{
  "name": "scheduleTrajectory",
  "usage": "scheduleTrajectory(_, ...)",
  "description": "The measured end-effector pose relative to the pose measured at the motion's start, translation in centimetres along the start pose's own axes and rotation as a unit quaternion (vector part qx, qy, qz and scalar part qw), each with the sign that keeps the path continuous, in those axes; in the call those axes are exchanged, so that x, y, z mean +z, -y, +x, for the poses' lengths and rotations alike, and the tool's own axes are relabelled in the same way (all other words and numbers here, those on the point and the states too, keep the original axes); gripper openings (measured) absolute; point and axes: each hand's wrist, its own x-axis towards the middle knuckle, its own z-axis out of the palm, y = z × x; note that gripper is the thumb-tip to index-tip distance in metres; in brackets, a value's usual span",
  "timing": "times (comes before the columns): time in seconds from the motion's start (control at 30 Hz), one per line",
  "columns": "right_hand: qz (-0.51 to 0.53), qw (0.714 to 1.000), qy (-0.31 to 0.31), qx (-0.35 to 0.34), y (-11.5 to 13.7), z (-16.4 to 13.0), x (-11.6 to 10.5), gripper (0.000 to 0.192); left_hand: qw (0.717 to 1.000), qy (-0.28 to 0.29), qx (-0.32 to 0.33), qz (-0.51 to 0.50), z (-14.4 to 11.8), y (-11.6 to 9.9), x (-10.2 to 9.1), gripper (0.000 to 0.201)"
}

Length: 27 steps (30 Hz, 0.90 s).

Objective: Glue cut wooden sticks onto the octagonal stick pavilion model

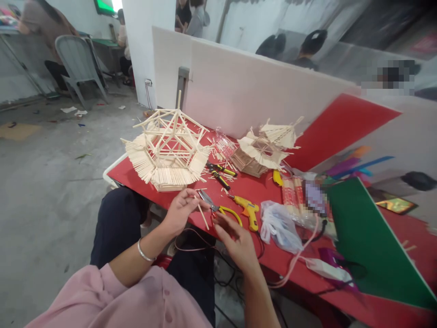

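My left hand is closed in a pinch on a thin wooden stick, which slants down to the right over the table edge. My right hand is beside the stick's lower end, thumb and fingers apart and curved. Its fingertips lie close to the handles of a cutting tool with yellow grips and a bit of red; whether they touch is unclear. Just beyond my left hand stands a many-sided frame model of wooden sticks with flared slatted skirts. A yellow glue gun lies right of the cutting tool.
Black-and-yellow pliers and loose sticks lie on the red table. A smaller stick structure stands behind. Plastic bags, a green board and cables are at right. A pale panel rises behind; other people sit beyond.
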Motion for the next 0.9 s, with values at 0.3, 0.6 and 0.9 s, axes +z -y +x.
scheduleTrajectory(0.3, 0.113, 0.984, -0.138, 0.028, 5.0, 0.9, 3.3, 0.031, 0.995, -0.059, 0.069, 0.047, -1.5, -2.0, 2.3, 0.031)
scheduleTrajectory(0.6, -0.281, 0.942, -0.106, 0.151, -1.0, 4.3, -4.1, 0.048, 0.989, -0.117, 0.086, -0.017, -0.1, -4.8, 3.0, 0.044)
scheduleTrajectory(0.9, -0.405, 0.870, 0.009, 0.282, -6.1, 5.1, -7.8, 0.041, 0.975, -0.154, 0.118, -0.108, 2.7, -8.0, 3.4, 0.029)
